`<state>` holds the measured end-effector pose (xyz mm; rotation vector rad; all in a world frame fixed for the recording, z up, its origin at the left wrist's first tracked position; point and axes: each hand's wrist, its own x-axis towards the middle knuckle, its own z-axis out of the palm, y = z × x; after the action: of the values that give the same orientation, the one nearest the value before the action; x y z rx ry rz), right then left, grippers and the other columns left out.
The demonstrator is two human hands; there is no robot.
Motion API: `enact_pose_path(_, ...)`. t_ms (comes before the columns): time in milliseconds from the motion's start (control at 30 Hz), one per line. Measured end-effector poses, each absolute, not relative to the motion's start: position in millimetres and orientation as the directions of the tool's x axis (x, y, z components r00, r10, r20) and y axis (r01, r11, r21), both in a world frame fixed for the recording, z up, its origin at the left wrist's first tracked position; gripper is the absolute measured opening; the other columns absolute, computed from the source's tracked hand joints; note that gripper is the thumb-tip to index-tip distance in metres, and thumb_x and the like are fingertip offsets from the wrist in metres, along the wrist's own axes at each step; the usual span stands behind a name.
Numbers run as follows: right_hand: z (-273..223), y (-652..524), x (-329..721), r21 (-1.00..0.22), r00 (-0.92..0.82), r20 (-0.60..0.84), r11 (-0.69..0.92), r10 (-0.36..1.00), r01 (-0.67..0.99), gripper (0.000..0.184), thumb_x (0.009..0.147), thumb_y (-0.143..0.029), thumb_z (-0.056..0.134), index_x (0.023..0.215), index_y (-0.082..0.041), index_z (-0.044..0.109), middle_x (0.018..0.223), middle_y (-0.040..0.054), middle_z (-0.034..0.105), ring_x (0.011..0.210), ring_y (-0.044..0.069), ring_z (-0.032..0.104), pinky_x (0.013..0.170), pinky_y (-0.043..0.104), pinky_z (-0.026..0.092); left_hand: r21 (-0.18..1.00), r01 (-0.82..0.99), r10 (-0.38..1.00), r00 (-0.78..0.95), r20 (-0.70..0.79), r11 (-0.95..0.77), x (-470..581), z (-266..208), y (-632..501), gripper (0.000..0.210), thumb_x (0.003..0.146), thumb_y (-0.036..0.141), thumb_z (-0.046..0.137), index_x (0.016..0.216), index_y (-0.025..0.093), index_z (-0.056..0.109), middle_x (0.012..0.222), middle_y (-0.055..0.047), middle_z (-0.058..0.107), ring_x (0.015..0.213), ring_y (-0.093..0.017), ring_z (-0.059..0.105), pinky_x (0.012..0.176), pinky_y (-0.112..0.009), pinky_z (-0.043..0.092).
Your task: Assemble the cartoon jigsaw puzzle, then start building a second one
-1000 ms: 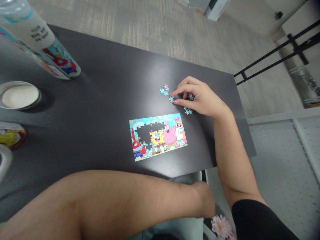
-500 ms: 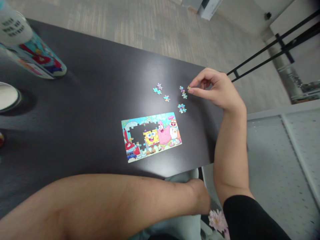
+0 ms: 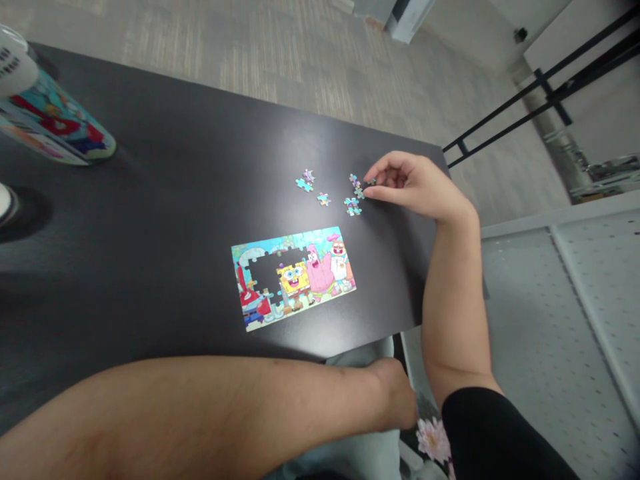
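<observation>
My right hand (image 3: 395,183) hovers over the far right of the dark table, thumb and forefinger apart. A small puzzle piece (image 3: 372,181) shows between them, seemingly on the table. Just left of the fingertips lie a purple-blue piece (image 3: 355,180), a pale greenish piece (image 3: 359,193) and a blue piece (image 3: 353,207). The partly filled cartoon jigsaw puzzle (image 3: 320,263) lies nearer me, with a dark gap left of its yellow character. My left hand (image 3: 397,393) rests low by my lap at the table's near edge, its fingers hidden.
More loose pieces (image 3: 305,185) lie left of my right hand. A cartoon-printed can (image 3: 60,120) stands at the far left of the dark table (image 3: 165,180), a white-topped round object (image 3: 5,203) nearer. A black metal frame (image 3: 540,87) rises beyond the right edge.
My right thumb and forefinger have parted from a pinch on a small yellowish piece. The blue piece now sits closer to the pale greenish one. The whole view has shifted slightly.
</observation>
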<state>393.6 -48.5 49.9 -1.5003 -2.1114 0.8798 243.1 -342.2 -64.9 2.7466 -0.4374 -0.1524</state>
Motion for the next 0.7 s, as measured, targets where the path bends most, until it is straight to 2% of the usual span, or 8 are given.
enact_pose_path(133, 40.2, -44.8, 399.1, -0.655, -0.341, 0.038, 0.281, 0.939, 0.702, 0.045, 0.084, -0.065, 0.117, 0.105, -0.031, 0.097, 0.101, 0.0041, 0.087, 0.079, 0.023, 0.066, 0.076, 0.043, 0.056, 0.363, -0.269, -0.314, 0.947, -0.069, -0.892, 244.6, -63.3, -343.9, 0.024, 0.102, 0.019, 0.097, 0.092, 0.040, 0.100, 0.118, 0.007, 0.101, 0.047, -0.015, 0.054, 0.048, -0.040, 0.045)
enact_pose_path(233, 35.8, -43.8, 397.4, -0.645, -0.342, 0.026, 0.278, 0.939, 0.712, 0.047, 0.085, -0.073, 0.116, 0.101, -0.032, 0.098, 0.098, 0.0051, 0.088, 0.080, 0.025, 0.070, 0.075, 0.044, 0.060, 0.375, -0.262, -0.308, 0.949, -0.066, -0.889, 245.6, -62.0, -344.3, 0.029, 0.102, 0.014, 0.094, 0.093, 0.041, 0.100, 0.110, 0.006, 0.100, 0.047, -0.015, 0.055, 0.049, -0.039, 0.043)
enact_pose_path(400, 38.1, -45.7, 395.0, -0.644, -0.321, 0.000, 0.246, 0.947, 0.724, 0.054, 0.082, -0.079, 0.118, 0.096, -0.032, 0.094, 0.091, 0.0049, 0.088, 0.081, 0.027, 0.075, 0.076, 0.046, 0.066, 0.420, -0.256, -0.309, 0.949, -0.061, -0.871, 248.3, -62.5, -343.3, 0.027, 0.096, 0.012, 0.094, 0.095, 0.038, 0.101, 0.112, 0.002, 0.100, 0.067, -0.016, 0.077, 0.053, -0.037, 0.047)
enact_pose_path(533, 39.6, -47.3, 393.2, -0.685, -0.316, -0.051, 0.197, 0.947, 0.701, 0.055, 0.079, -0.072, 0.122, 0.095, -0.031, 0.090, 0.088, 0.0034, 0.087, 0.082, 0.026, 0.077, 0.076, 0.045, 0.068, 0.468, -0.240, -0.312, 0.947, -0.081, -0.851, 251.4, -66.4, -344.6, 0.020, 0.097, 0.016, 0.096, 0.095, 0.035, 0.099, 0.115, 0.000, 0.099, 0.082, -0.017, 0.085, 0.060, -0.034, 0.057)
enact_pose_path(633, 38.0, -47.7, 390.3, -0.744, -0.331, -0.043, 0.191, 0.943, 0.641, 0.051, 0.081, -0.063, 0.122, 0.096, -0.030, 0.087, 0.092, 0.0038, 0.086, 0.083, 0.026, 0.075, 0.079, 0.046, 0.069, 0.479, -0.214, -0.281, 0.957, -0.071, -0.851, 253.0, -70.5, -348.5, 0.006, 0.109, 0.026, 0.098, 0.113, 0.028, 0.095, 0.123, -0.003, 0.095, 0.098, -0.018, 0.087, 0.083, -0.032, 0.072)
enact_pose_path(700, 37.8, -47.8, 387.7, -0.792, -0.351, -0.026, 0.195, 0.936, 0.579, 0.047, 0.080, -0.055, 0.123, 0.100, -0.031, 0.088, 0.097, 0.0041, 0.086, 0.086, 0.026, 0.075, 0.082, 0.047, 0.069, 0.443, -0.090, -0.128, 0.990, -0.057, -0.892, 254.1, -72.3, -351.5, 0.024, 0.116, 0.041, 0.095, 0.132, 0.025, 0.089, 0.135, -0.007, 0.090, 0.111, -0.022, 0.087, 0.094, -0.037, 0.077)
